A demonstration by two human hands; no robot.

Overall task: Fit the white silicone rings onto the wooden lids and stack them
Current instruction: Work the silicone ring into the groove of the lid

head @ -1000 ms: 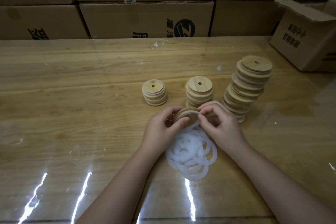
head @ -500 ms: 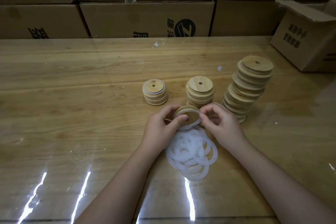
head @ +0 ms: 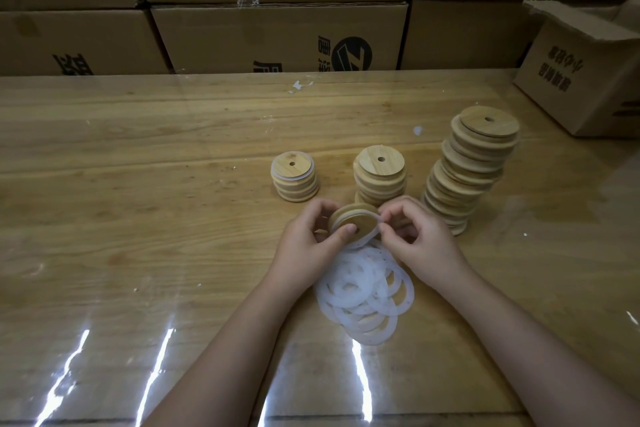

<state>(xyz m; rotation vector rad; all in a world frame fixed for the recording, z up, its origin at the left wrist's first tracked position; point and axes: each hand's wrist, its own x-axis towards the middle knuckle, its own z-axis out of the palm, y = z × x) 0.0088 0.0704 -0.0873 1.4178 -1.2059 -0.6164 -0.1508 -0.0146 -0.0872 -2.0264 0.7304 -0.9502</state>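
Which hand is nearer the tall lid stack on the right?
Right. The right hand sits just left of the tall lid stack, by its base, pinching the white ring. The left hand is farther left, gripping the wooden lid.

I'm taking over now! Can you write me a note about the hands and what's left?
Left hand grips one wooden lid, tilted. Right hand pinches a white ring, partly stretched round that lid. Loose rings lie piled below.
Done: short stack, white rim showing.
Left: seat this ring, stack it, then the middle stack and tall stack, which look bare.
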